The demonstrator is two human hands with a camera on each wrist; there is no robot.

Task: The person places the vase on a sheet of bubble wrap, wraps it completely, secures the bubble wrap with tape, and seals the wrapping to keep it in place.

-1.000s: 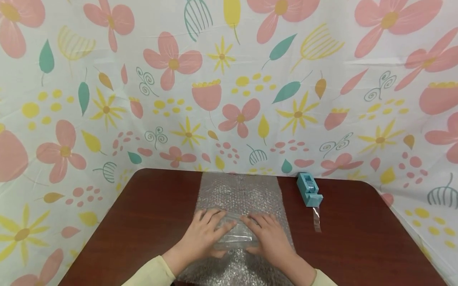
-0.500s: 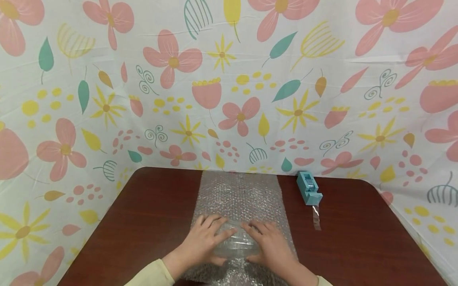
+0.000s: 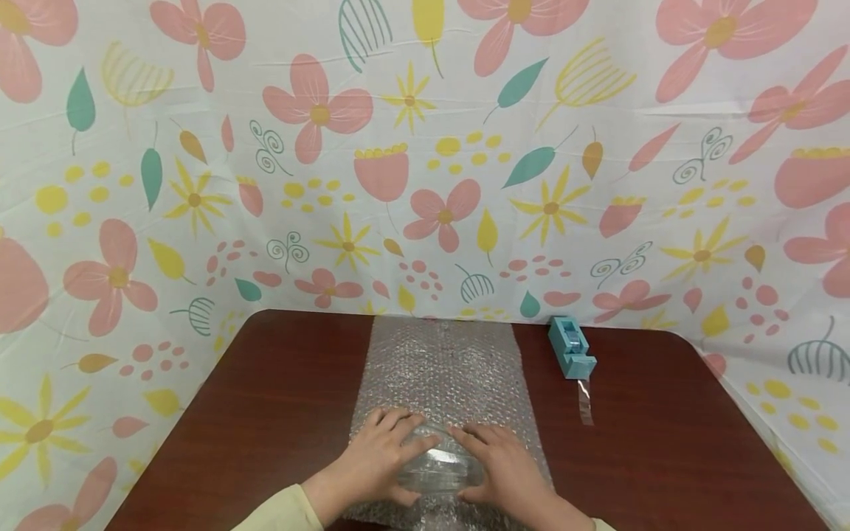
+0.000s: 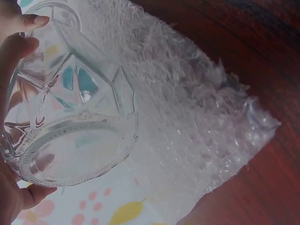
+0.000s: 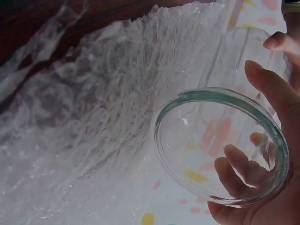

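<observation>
Dark red-brown wooden table (image 3: 279,413), floral backdrop: I'm gripping a clear faceted glass cup (image 3: 434,466) on its side with left hand (image 3: 380,456) and right hand (image 3: 505,464), lying on the clear bubble-wrap sheet (image 3: 441,361). Wrapping is starting, I reckon; next needs rolling it evenly, keeping the sheet tight.

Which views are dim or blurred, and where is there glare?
Head view: bright, sharp, wall bowed by the lens. Left wrist view: dim, bubble wrap soft, small highlights on the glass. Right wrist view: dim, wrap blurred, glass rim sharp.
</observation>
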